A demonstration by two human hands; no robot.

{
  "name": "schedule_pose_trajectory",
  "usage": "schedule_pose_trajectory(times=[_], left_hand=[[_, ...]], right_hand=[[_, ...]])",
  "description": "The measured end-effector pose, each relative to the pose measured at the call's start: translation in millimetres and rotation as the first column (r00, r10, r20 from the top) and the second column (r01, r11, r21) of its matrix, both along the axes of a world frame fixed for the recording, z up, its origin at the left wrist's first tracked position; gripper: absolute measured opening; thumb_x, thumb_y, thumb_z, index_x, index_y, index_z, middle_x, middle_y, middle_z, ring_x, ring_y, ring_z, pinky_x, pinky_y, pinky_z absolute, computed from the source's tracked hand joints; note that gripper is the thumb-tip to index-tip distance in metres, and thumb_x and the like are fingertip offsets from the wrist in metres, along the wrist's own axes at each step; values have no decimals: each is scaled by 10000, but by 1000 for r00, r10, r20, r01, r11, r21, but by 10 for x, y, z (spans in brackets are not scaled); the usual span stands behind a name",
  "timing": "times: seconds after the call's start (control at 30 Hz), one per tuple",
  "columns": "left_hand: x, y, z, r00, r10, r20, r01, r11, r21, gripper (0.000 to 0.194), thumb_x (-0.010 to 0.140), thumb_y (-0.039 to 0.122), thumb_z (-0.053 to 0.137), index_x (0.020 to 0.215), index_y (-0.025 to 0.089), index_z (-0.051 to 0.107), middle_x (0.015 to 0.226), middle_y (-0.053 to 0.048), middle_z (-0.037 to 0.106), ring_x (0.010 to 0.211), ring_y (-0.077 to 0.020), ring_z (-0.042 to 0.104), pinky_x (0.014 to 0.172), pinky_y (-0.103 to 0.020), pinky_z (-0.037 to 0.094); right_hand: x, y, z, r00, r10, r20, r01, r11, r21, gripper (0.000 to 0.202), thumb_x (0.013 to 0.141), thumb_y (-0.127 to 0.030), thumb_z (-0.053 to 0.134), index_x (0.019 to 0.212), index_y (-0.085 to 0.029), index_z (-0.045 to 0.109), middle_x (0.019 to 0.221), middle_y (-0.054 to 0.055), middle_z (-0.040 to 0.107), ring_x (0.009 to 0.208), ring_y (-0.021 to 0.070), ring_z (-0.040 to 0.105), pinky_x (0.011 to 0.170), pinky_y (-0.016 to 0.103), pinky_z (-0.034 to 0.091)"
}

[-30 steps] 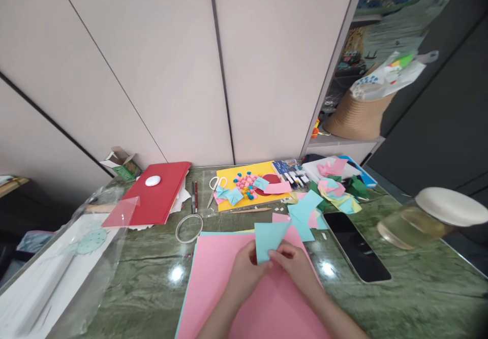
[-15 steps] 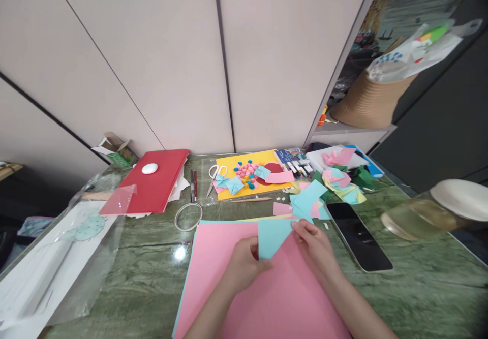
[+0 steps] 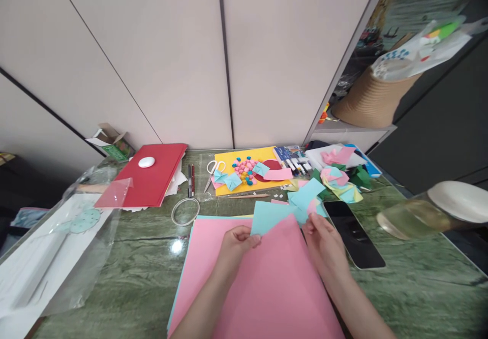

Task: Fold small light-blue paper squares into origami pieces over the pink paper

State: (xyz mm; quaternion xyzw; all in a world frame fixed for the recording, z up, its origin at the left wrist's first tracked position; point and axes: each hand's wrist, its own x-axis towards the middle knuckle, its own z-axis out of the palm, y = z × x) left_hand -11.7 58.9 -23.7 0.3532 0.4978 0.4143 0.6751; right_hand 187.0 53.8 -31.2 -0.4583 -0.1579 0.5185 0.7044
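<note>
My left hand [image 3: 237,245] pinches the lower left corner of a light blue piece of paper [image 3: 269,217], raised over the far edge of a stack of large pink sheets [image 3: 267,288]. My right hand [image 3: 324,235] is to the right, fingers curled near a small bit of pink paper [image 3: 313,206]; whether its fingertips hold anything is too small to tell. Just beyond that hand lie light blue paper pieces [image 3: 305,194]. A black phone [image 3: 354,235] rests right of my right hand.
Behind the stack are a yellow sheet [image 3: 224,158] with pink and blue balls, scissors [image 3: 215,167] and a tape roll [image 3: 185,212]. A red folder [image 3: 152,186] is at left, a lidded glass jar [image 3: 407,217] at right. Markers [image 3: 301,166] lie at the back.
The light blue paper has been lifted and tilted, with its right part away from my right hand. My right hand has moved right, and my left hand slightly left.
</note>
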Motion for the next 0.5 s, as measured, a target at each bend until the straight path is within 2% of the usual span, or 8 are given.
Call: schedule_pose_trajectory(times=[0.1, 0.17, 0.27, 0.37, 0.5], left_hand=[[-22, 20, -24, 999, 50, 17, -50, 999, 9, 211, 555, 275, 751, 638, 120, 634, 584, -18, 628, 565, -104, 530, 592, -226, 387], [-13, 12, -28, 998, 57, 36, -58, 998, 9, 203, 568, 264, 745, 668, 128, 633, 594, -8, 626, 570, -99, 528, 596, -222, 387], [29, -32, -1, 998, 4, 59, -4, 1000, 8, 208, 579, 238, 739, 716, 127, 628, 617, -11, 631, 582, -103, 536, 603, -224, 395], [78, -85, 43, 994, -100, 44, 98, 994, 55, 245, 590, 198, 725, 800, 129, 619, 684, -24, 639, 649, -128, 562, 637, -237, 413], [120, -122, 57, 982, -186, 34, 181, 976, 123, 400, 584, 134, 705, 963, 154, 578, 865, -45, 640, 800, -174, 574, 686, -258, 429]], right_hand=[[31, 30, 22, 999, -7, 48, 7, 1000, 3, 177, 678, -282, 691, 600, -174, 574, 564, -44, 442, 536, 67, 394, 524, 178, 373], [-29, 16, 33, 981, 118, 152, -117, 993, -20, 160, 676, -312, 685, 634, -183, 599, 585, -31, 497, 562, 85, 444, 547, 196, 392], [-200, -50, 50, 853, 389, 346, -369, 921, -125, 189, 630, -333, 704, 727, -181, 646, 671, 12, 612, 668, 155, 541, 618, 251, 428], [-347, -121, 73, 748, 502, 435, -428, 865, -262, 213, 623, -364, 687, 642, -155, 652, 654, 46, 657, 690, 210, 579, 650, 298, 440], [-406, -156, 89, 665, 605, 438, -515, 796, -317, 187, 637, -333, 662, 666, -148, 671, 708, 61, 686, 732, 230, 595, 670, 304, 440]])
